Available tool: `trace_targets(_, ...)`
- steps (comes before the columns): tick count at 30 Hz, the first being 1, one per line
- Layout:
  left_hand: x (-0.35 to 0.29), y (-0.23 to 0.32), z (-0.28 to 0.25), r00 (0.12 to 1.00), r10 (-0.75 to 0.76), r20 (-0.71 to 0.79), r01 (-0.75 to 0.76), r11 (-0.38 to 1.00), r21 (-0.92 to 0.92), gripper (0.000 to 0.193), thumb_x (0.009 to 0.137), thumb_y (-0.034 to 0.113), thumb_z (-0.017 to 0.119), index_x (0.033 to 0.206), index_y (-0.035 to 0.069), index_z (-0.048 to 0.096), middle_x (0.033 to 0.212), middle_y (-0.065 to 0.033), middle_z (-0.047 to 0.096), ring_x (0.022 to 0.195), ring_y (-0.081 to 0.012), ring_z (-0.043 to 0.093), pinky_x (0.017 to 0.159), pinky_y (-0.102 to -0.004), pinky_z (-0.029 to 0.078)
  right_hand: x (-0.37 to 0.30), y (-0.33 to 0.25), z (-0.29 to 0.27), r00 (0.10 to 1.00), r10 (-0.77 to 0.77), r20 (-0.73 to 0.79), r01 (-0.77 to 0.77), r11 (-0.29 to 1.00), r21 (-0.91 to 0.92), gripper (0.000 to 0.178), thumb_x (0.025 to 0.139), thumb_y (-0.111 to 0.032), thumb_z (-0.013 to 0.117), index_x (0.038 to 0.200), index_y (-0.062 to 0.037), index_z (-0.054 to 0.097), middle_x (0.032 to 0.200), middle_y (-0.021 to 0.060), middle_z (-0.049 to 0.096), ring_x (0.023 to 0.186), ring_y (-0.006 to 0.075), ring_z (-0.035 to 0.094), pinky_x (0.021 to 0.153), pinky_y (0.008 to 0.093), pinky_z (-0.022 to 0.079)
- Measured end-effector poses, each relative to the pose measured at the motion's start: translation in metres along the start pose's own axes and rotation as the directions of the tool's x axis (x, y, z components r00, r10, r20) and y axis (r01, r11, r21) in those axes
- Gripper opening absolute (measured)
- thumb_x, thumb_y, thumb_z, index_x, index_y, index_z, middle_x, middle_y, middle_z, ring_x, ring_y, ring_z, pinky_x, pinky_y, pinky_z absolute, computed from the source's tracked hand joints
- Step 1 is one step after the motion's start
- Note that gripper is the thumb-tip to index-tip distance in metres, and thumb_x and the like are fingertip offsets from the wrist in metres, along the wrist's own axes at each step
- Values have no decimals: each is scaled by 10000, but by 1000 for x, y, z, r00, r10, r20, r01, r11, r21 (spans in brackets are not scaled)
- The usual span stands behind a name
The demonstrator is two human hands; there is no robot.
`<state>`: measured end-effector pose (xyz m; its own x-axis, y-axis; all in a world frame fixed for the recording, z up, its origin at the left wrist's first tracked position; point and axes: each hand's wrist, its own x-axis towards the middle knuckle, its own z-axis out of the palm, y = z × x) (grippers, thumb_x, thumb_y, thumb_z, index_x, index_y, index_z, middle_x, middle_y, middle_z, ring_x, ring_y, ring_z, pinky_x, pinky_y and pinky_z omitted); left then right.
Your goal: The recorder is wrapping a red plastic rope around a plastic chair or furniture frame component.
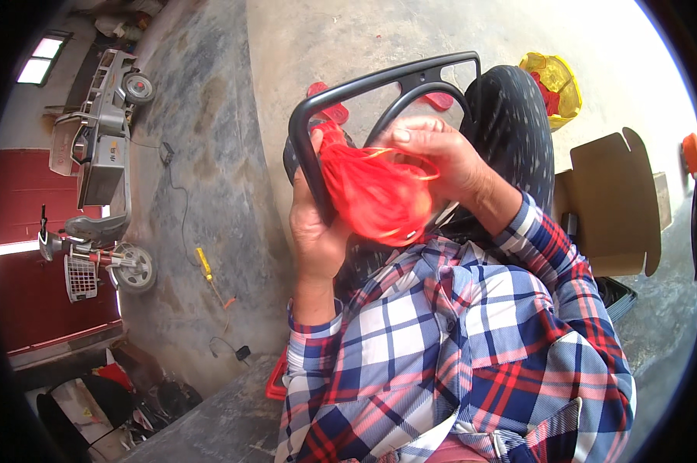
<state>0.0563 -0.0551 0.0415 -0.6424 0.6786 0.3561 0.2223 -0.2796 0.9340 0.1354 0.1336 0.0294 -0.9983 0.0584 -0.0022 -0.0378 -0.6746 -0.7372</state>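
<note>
A bundle of thin, glossy red cord (pixel 379 193) hangs in front of my lap, partly blurred by motion. Behind it a black frame (pixel 387 83) with a rounded corner and a curved inner bar leans across my knees. My left hand (pixel 315 239) wraps round the frame's left side bar, its thumb beside the cord. Strands of the cord lie in my right hand (pixel 445 158), whose thumb and fingers are pinched together next to the curved bar. The bundle hides some of the left fingers.
Red slippers (pixel 329 104) show beyond the frame. A yellow basket (pixel 568 92) with red material stands at the far right, near an opened cardboard box (pixel 614 204). On the left floor lies a yellow-handled tool (pixel 203 262); a three-wheeled vehicle (pixel 105 162) stands farther left.
</note>
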Motion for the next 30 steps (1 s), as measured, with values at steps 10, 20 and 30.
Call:
trace_targets(10,-1,3,3,996,-3,86,11,996,-91,490,801,109,737,1257,0,595,1481,-152,385,1354,-259,371,1118,-387,263,28,0,22,977,86,-196,-18,946,323,237,855,-249,707,997,-69,645,951,34,679,812,131,642,788,300,518)
trace_targets(20,-9,1,-8,939,-281,-200,258,957,-132,98,870,79,675,937,16,642,1032,-141,651,797,-207,647,791,-354,512,-27,1,-18,992,-74,-99,108,904,413,298,790,-280,501,901,-8,555,1019,226,636,954,324,622,889,445,487)
trace_targets(30,-7,7,1,913,-385,-133,351,909,-227,145,902,59,636,1022,-5,586,836,-112,648,684,-174,610,667,-294,495,-4,3,35,980,-157,-126,86,891,-445,165,821,-100,728,943,-32,641,822,0,639,757,69,590,687,243,485)
